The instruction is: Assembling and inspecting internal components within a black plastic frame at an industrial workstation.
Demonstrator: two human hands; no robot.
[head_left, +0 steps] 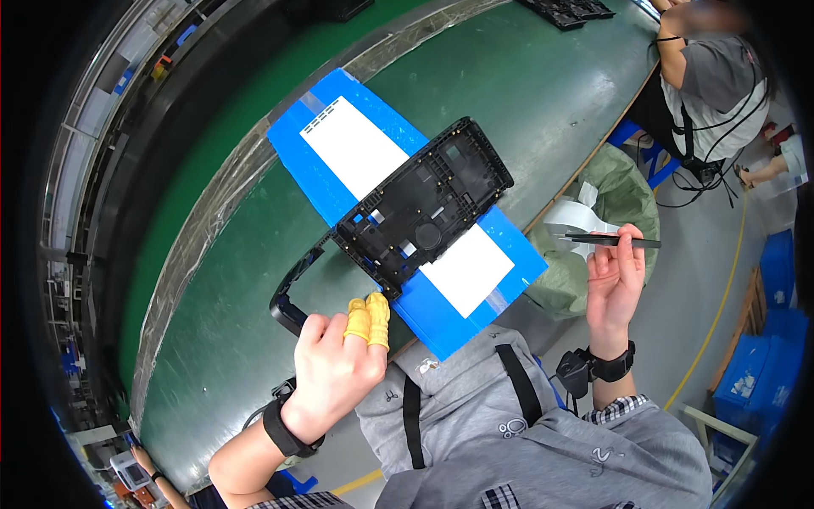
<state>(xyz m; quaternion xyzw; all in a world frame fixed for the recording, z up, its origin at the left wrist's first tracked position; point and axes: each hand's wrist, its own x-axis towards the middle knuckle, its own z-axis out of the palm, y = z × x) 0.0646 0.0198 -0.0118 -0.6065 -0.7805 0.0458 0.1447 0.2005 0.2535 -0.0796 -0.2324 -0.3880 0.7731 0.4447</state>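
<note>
A black plastic housing (pixel 424 208) with ribs, brass-coloured inserts and a curved handle-like frame (pixel 292 288) at its left end lies tilted across a blue board (pixel 394 114). My left hand (pixel 339 360), with yellow finger cots (pixel 368 322) on two fingers, is closed at the housing's near corner; its fingertips are partly hidden. Out to the right, beyond the table edge, my right hand (pixel 615 284) pinches black tweezers (pixel 623 241), held level with the tips pointing left. White strips (pixel 575 216) show behind the tweezers; whether the tips touch them I cannot tell.
White sheets (pixel 471 271) lie on the blue board, on a green table (pixel 229 365). A bin with a green bag (pixel 610 178) stands right of the table. A person (pixel 716 85) sits at the far right, near dangling cables. Blue crates (pixel 755 365) stand farther right.
</note>
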